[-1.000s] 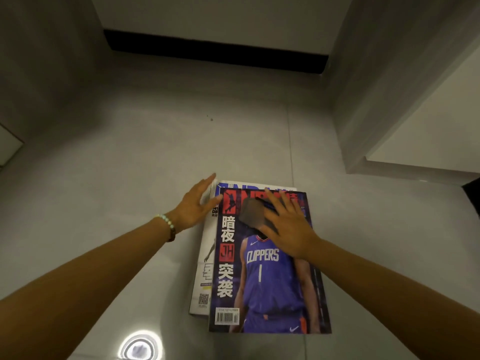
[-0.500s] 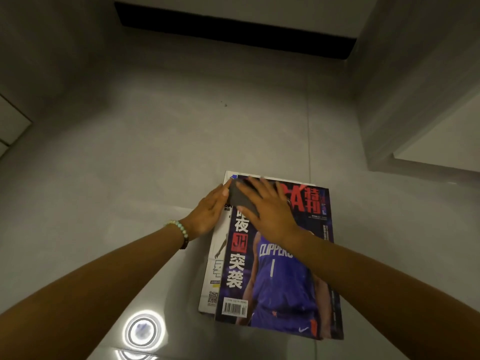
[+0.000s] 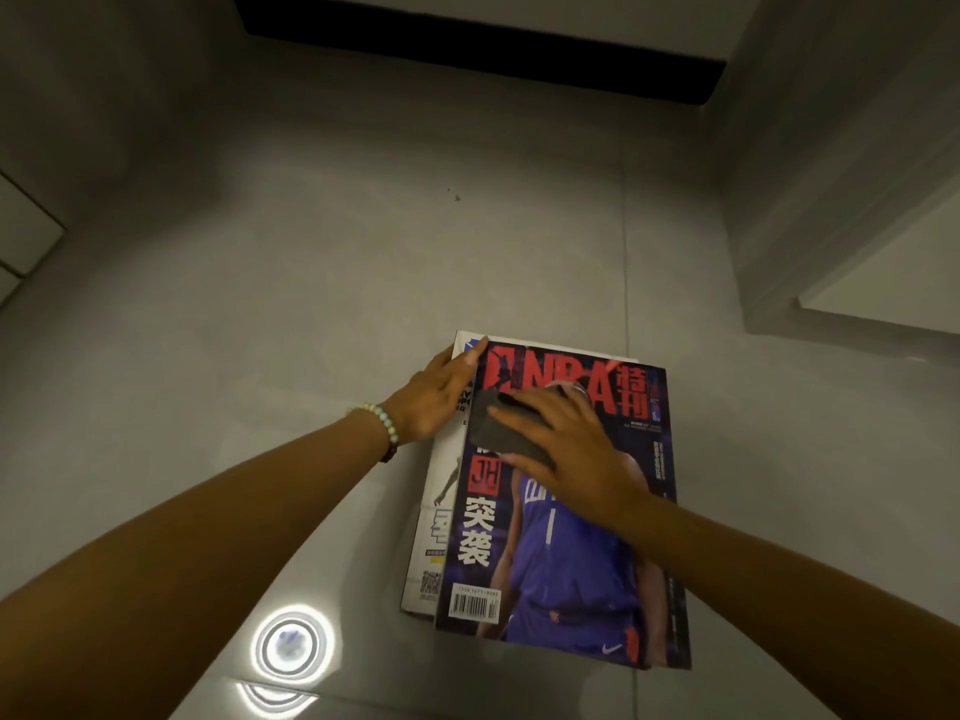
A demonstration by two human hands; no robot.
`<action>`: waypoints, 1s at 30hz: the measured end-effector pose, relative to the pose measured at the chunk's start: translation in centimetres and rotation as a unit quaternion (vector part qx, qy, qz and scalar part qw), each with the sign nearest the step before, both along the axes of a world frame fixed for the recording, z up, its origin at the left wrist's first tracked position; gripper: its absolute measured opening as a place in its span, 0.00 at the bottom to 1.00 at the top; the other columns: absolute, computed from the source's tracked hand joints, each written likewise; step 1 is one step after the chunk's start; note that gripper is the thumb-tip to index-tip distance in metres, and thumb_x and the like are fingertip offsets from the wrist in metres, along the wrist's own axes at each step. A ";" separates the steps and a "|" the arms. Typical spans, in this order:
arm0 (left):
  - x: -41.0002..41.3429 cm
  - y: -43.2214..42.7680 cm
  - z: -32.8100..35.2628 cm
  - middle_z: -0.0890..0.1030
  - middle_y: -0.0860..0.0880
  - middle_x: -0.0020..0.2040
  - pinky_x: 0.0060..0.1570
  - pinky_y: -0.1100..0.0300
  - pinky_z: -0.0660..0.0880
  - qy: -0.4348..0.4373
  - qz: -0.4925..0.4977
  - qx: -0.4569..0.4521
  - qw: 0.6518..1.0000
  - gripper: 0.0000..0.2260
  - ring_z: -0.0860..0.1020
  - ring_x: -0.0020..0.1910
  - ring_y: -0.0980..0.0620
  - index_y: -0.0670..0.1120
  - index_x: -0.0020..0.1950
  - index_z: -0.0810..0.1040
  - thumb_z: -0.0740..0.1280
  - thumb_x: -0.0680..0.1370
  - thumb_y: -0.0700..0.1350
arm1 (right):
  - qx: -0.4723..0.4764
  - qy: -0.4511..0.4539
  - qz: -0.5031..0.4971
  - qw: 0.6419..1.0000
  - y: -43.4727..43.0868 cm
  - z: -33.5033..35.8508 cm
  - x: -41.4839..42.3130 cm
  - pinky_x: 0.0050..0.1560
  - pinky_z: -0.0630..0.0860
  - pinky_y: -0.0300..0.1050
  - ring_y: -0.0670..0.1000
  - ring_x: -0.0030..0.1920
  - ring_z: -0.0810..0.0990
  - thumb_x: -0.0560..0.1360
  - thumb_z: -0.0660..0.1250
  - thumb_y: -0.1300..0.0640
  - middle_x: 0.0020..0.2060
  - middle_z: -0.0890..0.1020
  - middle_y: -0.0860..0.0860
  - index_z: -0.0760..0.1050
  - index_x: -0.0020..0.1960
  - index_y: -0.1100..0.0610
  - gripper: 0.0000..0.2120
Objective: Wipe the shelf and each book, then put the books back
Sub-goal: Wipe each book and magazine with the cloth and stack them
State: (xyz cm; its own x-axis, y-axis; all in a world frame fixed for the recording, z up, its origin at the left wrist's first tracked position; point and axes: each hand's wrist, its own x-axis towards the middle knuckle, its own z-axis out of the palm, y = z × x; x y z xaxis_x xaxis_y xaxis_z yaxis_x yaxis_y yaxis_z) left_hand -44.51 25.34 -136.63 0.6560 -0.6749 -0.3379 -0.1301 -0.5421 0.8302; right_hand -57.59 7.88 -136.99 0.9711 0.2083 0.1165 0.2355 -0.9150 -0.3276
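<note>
Our right hand [image 3: 571, 449], fingers straight, presses a grey cloth [image 3: 493, 423] flat on the top magazine [image 3: 571, 563]; our left hand [image 3: 439, 394], also flat, touches its ten o'clock edge.

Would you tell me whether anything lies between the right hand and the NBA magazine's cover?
Only the dark grey cloth, which the right hand presses onto the upper left of the NBA magazine; nothing else visible intervenes.
</note>
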 end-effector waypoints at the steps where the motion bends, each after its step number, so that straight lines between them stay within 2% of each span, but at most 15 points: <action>1: 0.0 -0.1 0.0 0.58 0.48 0.76 0.71 0.45 0.61 -0.006 -0.007 0.012 1.000 0.29 0.63 0.72 0.46 0.63 0.75 0.50 0.42 0.75 0.70 | 0.005 -0.003 -0.038 0.999 -1.0 -0.3 0.1 0.72 0.52 0.58 0.54 0.68 0.68 0.77 0.53 0.40 0.67 0.73 0.53 0.67 0.71 0.49 0.25; 4: -0.3 -0.4 0.2 0.57 0.45 0.75 0.69 0.46 0.66 -0.028 -0.015 0.053 0.998 0.25 0.67 0.69 0.45 0.59 0.77 0.46 0.49 0.81 0.59 | 0.050 0.033 -0.210 0.976 -4.0 -0.1 1.2 0.74 0.53 0.59 0.57 0.71 0.65 0.76 0.48 0.38 0.70 0.69 0.54 0.67 0.72 0.50 0.30; 6: -0.4 -0.2 0.1 0.59 0.43 0.73 0.63 0.45 0.72 -0.040 -0.029 0.064 0.997 0.27 0.73 0.64 0.44 0.59 0.76 0.43 0.53 0.81 0.56 | 0.033 0.042 -0.214 0.975 -3.0 0.2 0.4 0.73 0.55 0.61 0.57 0.73 0.61 0.76 0.47 0.39 0.72 0.66 0.54 0.64 0.74 0.50 0.30; 9: -0.3 0.3 -0.5 0.59 0.41 0.73 0.60 0.43 0.74 -0.065 -0.053 0.093 0.992 0.31 0.74 0.62 0.41 0.60 0.76 0.41 0.55 0.78 0.61 | -0.014 -0.015 -0.045 0.999 1.9 0.1 -3.3 0.68 0.59 0.61 0.54 0.72 0.61 0.77 0.53 0.43 0.70 0.70 0.53 0.65 0.72 0.49 0.26; 11: -0.3 0.2 -0.7 0.54 0.43 0.76 0.64 0.41 0.70 -0.111 -0.050 0.144 0.982 0.34 0.68 0.67 0.38 0.62 0.75 0.40 0.52 0.75 0.70 | -0.034 0.001 0.091 0.995 3.6 -0.1 -5.4 0.70 0.54 0.58 0.53 0.72 0.62 0.78 0.53 0.42 0.70 0.69 0.51 0.61 0.73 0.47 0.25; 12: -0.5 0.1 -0.5 0.50 0.44 0.78 0.67 0.41 0.65 -0.149 -0.048 0.176 0.972 0.33 0.63 0.70 0.37 0.62 0.75 0.41 0.51 0.75 0.69 | -0.059 -0.004 0.122 0.991 3.1 0.0 -5.7 0.70 0.56 0.58 0.53 0.72 0.64 0.78 0.53 0.42 0.70 0.70 0.51 0.61 0.73 0.46 0.25; 14: -1.5 0.1 -0.3 0.44 0.46 0.78 0.73 0.44 0.52 -0.251 -0.052 0.196 0.947 0.30 0.51 0.75 0.40 0.59 0.76 0.43 0.49 0.78 0.65 | -0.089 0.000 0.039 0.995 0.9 -0.1 -5.2 0.67 0.66 0.62 0.55 0.69 0.69 0.77 0.52 0.42 0.69 0.72 0.51 0.63 0.72 0.47 0.25; 16: -3.2 0.4 0.1 0.45 0.48 0.78 0.73 0.47 0.45 -0.314 -0.076 0.157 0.933 0.29 0.47 0.76 0.44 0.56 0.77 0.46 0.43 0.77 0.64 | -0.023 0.049 -0.092 0.994 -1.3 0.5 -4.9 0.70 0.61 0.64 0.57 0.71 0.66 0.77 0.51 0.42 0.70 0.70 0.54 0.64 0.73 0.48 0.26; 18: -4.9 0.8 -0.4 0.46 0.50 0.78 0.73 0.50 0.41 -0.316 -0.098 0.129 0.935 0.31 0.44 0.77 0.48 0.56 0.76 0.45 0.38 0.74 0.64 | 0.008 0.070 -0.148 0.986 -0.8 0.5 -5.5 0.73 0.55 0.61 0.57 0.73 0.63 0.77 0.49 0.41 0.72 0.68 0.55 0.62 0.74 0.49 0.27; 20: -5.5 1.1 -1.1 0.45 0.51 0.78 0.73 0.51 0.40 -0.304 -0.102 0.134 0.938 0.31 0.42 0.77 0.49 0.56 0.74 0.40 0.37 0.72 0.65 | -0.027 0.033 -0.086 0.995 2.2 0.2 -7.1 0.71 0.61 0.61 0.56 0.72 0.65 0.77 0.51 0.43 0.70 0.69 0.53 0.62 0.73 0.48 0.26; 22: -5.6 0.9 -1.1 0.44 0.51 0.78 0.73 0.49 0.40 -0.306 -0.104 0.153 0.934 0.30 0.41 0.77 0.49 0.56 0.73 0.38 0.38 0.73 0.66 | -0.055 0.007 0.062 0.997 5.2 -0.4 -9.2 0.71 0.60 0.56 0.54 0.71 0.65 0.77 0.52 0.43 0.70 0.69 0.51 0.60 0.73 0.47 0.25; 24: -5.5 0.7 -0.9 0.43 0.50 0.78 0.75 0.47 0.41 -0.312 -0.111 0.177 0.927 0.28 0.41 0.77 0.49 0.57 0.73 0.38 0.42 0.77 0.64 | -0.099 0.006 0.138 0.985 5.5 -0.4 -10.0 0.70 0.59 0.55 0.53 0.71 0.65 0.78 0.51 0.42 0.70 0.70 0.49 0.59 0.73 0.46 0.25; 25: -5.5 0.5 -0.8 0.42 0.50 0.78 0.74 0.47 0.40 -0.316 -0.111 0.191 0.923 0.27 0.40 0.77 0.49 0.57 0.74 0.39 0.45 0.79 0.62 | -0.108 -0.003 0.119 0.987 4.5 -0.7 -9.8 0.70 0.61 0.57 0.53 0.71 0.66 0.78 0.51 0.43 0.70 0.70 0.49 0.59 0.73 0.46 0.25; 27: -6.0 0.3 -0.4 0.43 0.50 0.78 0.74 0.49 0.38 -0.329 -0.098 0.200 0.918 0.25 0.41 0.77 0.48 0.56 0.76 0.43 0.49 0.82 0.56 | -0.070 0.007 -0.012 0.997 1.8 -0.8 -8.9 0.68 0.63 0.63 0.56 0.69 0.69 0.79 0.51 0.45 0.69 0.71 0.51 0.60 0.72 0.47 0.23; 30: -7.5 -0.2 0.0 0.51 0.49 0.78 0.73 0.52 0.39 -0.330 -0.074 0.143 0.930 0.22 0.46 0.77 0.48 0.53 0.77 0.52 0.51 0.83 0.50 | -0.032 0.008 -0.155 0.987 -0.1 -0.3 -9.2 0.70 0.58 0.62 0.61 0.67 0.71 0.82 0.45 0.42 0.67 0.73 0.56 0.62 0.71 0.50 0.23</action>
State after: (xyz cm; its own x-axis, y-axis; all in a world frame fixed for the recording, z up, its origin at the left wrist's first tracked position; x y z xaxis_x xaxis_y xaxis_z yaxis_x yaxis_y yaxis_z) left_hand -51.98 25.18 -136.62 0.6914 -0.7186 -0.0746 -0.6508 -0.6643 0.3677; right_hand -66.74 7.76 -137.28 0.9910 -0.0935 0.0959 -0.0648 -0.9614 -0.2676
